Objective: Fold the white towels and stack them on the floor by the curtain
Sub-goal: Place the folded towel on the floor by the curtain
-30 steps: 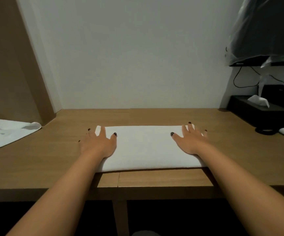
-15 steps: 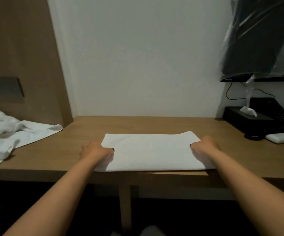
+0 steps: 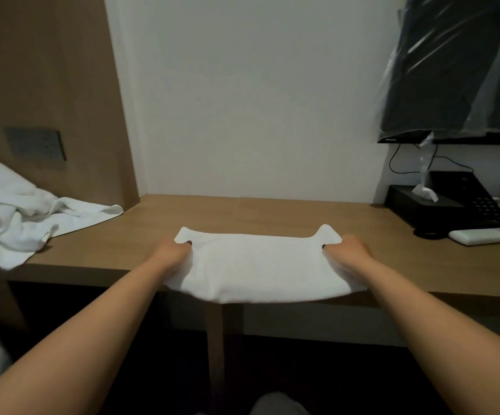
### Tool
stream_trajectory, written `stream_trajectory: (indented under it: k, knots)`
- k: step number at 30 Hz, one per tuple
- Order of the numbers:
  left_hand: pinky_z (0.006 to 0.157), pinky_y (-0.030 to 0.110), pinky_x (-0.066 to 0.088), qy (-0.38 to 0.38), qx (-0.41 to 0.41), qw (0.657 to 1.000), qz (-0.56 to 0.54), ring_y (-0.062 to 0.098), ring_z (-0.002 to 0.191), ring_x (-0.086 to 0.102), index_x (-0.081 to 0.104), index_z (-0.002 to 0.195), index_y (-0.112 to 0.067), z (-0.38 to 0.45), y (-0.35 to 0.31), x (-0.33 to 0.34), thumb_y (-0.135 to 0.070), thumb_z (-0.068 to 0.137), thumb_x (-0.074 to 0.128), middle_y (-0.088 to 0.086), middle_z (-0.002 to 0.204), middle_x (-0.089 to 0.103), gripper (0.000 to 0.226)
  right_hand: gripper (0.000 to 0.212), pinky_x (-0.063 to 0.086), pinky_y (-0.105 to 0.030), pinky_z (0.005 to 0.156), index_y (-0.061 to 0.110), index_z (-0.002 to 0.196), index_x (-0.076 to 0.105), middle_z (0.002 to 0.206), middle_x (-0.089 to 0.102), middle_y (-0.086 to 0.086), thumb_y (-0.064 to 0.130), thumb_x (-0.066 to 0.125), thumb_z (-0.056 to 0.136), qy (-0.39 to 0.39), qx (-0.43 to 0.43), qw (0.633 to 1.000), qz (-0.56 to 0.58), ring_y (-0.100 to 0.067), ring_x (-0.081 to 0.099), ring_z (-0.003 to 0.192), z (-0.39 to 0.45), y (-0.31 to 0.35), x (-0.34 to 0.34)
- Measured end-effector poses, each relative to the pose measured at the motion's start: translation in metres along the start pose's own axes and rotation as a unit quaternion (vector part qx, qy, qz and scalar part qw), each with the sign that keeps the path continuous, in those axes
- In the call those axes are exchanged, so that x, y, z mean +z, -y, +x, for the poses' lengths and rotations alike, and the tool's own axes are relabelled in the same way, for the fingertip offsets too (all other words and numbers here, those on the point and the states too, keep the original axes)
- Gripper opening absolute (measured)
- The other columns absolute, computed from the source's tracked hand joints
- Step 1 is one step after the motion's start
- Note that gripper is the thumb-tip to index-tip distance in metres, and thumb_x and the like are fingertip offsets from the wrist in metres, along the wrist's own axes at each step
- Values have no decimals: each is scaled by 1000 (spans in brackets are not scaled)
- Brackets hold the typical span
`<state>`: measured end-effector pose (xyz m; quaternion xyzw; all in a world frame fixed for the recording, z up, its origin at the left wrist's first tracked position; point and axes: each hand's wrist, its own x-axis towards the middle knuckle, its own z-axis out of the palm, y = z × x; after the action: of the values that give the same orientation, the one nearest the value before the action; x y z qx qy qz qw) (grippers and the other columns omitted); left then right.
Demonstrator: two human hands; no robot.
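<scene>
We see a folded white towel [image 3: 260, 268] at the front edge of the wooden table [image 3: 272, 214], near the middle of that edge. Its near side sags a little past the edge, and its two far corners stick up above the hands. The left hand [image 3: 174, 252] grips the towel's left end, fingers curled over the cloth with a dark nail showing at the fold. The right hand [image 3: 349, 250] does the same at the right end, thumb and fingers pinching the cloth. Both forearms reach in from the bottom corners of the view, and the towel stretches between the two hands.

Over at the left end of the table we have a heap of loose white towels [image 3: 21, 223], rumpled and unfolded, spilling toward the left front corner. Behind that heap, a grey socket plate [image 3: 35, 144] sits on the brown wall panel.

At the right end, by the back edge, there is a black tissue box [image 3: 416, 206] with a white tissue poking up, a black phone [image 3: 476, 205] just beside it, and a white remote [image 3: 485, 236] lying in front of them. Above hangs a dark screen wrapped in clear plastic [image 3: 452, 70].
</scene>
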<state>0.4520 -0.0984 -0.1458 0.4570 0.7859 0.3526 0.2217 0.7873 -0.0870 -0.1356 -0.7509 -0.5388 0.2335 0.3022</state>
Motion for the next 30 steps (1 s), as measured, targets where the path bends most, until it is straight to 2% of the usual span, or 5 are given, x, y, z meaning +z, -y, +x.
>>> stream_trajectory:
  k: [5, 11, 15, 23, 30]
  knots:
    - [79, 36, 41, -21, 72, 992, 102, 34, 101, 57, 59, 119, -4, 16, -36, 15, -29, 98, 45, 17, 118, 62, 35, 25, 46, -34, 71, 12, 100, 64, 99, 66, -9, 29, 48, 92, -31, -98, 994, -21, -29, 61, 88, 28, 27, 13]
    - [73, 32, 38, -32, 118, 982, 146, 35, 103, 58, 55, 128, -4, 56, -83, 33, -22, 99, 44, 19, 125, 60, 36, 22, 38, -31, 66, 13, 85, 61, 86, 60, -6, 26, 46, 94, -35, -176, 983, -48, -29, 52, 80, 73, 79, 32]
    - [70, 34, 37, -25, 144, 977, 156, 34, 89, 54, 56, 101, -7, 91, -116, 27, -22, 98, 40, 19, 112, 61, 22, 28, 33, -31, 67, 17, 73, 49, 83, 52, -2, 31, 44, 97, -23, -190, 980, -51, -28, 49, 80, 107, 129, 32]
    - [73, 36, 37, 1, 72, 986, 149, 34, 95, 53, 43, 112, -7, 103, -186, -43, -26, 100, 38, 13, 106, 55, 23, 24, 40, -36, 74, 9, 104, 48, 97, 49, -7, 32, 41, 100, 62, -175, 976, -116, -31, 49, 89, 128, 225, 10]
    - [70, 34, 37, 37, 14, 991, 125, 26, 81, 50, 46, 113, -5, 102, -217, -114, -30, 100, 40, 9, 103, 55, 29, 23, 41, -36, 72, 11, 99, 46, 97, 53, -7, 32, 40, 98, 138, -181, 967, -116, -29, 52, 87, 118, 302, -31]
